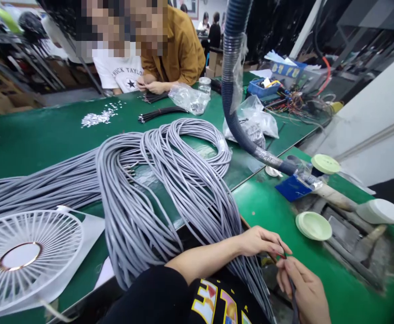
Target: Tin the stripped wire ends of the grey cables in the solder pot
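My right hand (pixel 303 285) is closed round a grey cable (pixel 294 299) near its end, at the lower right. Thin dark and reddish wires (pixel 281 254) stick out of that end. My left hand (pixel 260 241) pinches these wires, its fingertips almost meeting those of the right hand. Beneath my left forearm, long bundles of grey cable (pixel 186 180) loop across the table and hang over its edge toward my lap. More straight lengths of grey cable (pixel 41 184) stretch off to the left.
A white fan (pixel 61 238) lies at the lower left. From above, a dark ribbed hose (pixel 232 90) comes down to a blue piece (pixel 293 188) beside pale green round containers (pixel 313 226). Across the green table (pixel 24 135), two people work near black cables (pixel 163 113) and plastic bags (pixel 192 99).
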`<action>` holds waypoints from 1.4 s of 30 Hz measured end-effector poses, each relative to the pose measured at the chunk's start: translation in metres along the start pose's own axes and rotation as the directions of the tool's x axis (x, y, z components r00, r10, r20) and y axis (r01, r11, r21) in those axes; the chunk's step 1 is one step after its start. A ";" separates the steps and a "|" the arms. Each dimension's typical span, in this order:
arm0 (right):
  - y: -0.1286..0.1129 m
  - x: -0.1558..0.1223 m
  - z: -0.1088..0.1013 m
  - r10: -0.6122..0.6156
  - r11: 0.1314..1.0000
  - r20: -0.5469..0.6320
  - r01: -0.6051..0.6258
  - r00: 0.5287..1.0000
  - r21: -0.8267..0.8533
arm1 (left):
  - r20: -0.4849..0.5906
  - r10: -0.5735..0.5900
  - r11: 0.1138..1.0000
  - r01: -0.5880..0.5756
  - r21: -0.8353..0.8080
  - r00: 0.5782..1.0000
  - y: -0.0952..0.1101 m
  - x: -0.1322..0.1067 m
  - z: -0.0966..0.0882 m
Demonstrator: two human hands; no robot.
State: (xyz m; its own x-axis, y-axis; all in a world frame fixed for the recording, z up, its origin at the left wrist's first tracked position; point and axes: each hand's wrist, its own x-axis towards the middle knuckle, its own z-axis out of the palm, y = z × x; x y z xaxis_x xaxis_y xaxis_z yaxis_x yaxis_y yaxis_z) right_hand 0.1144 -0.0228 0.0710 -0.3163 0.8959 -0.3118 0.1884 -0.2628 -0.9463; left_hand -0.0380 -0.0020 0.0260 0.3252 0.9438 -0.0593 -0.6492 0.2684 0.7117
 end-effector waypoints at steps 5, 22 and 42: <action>-0.004 -0.004 0.002 0.001 1.000 -0.026 -0.001 1.000 -0.005 | 0.076 -0.011 0.996 0.005 0.088 0.997 0.017 -0.008 0.005; -0.013 0.001 -0.006 -0.156 0.945 -0.169 0.097 0.973 -0.313 | -0.066 0.036 0.999 -0.034 0.024 0.997 -0.008 0.001 0.015; -0.014 -0.002 0.004 -0.710 0.519 -0.293 0.194 0.640 -0.833 | -0.327 -0.052 0.972 -0.027 -0.232 0.944 -0.034 0.003 0.041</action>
State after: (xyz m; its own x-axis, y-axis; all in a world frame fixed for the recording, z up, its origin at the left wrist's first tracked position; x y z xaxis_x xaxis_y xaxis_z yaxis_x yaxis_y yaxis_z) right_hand 0.1086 -0.0220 0.0843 -0.0635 0.8651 0.4975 0.8108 0.3354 -0.4797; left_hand 0.0137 -0.0162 0.0305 0.1160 0.9397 -0.3217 -0.7994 0.2805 0.5313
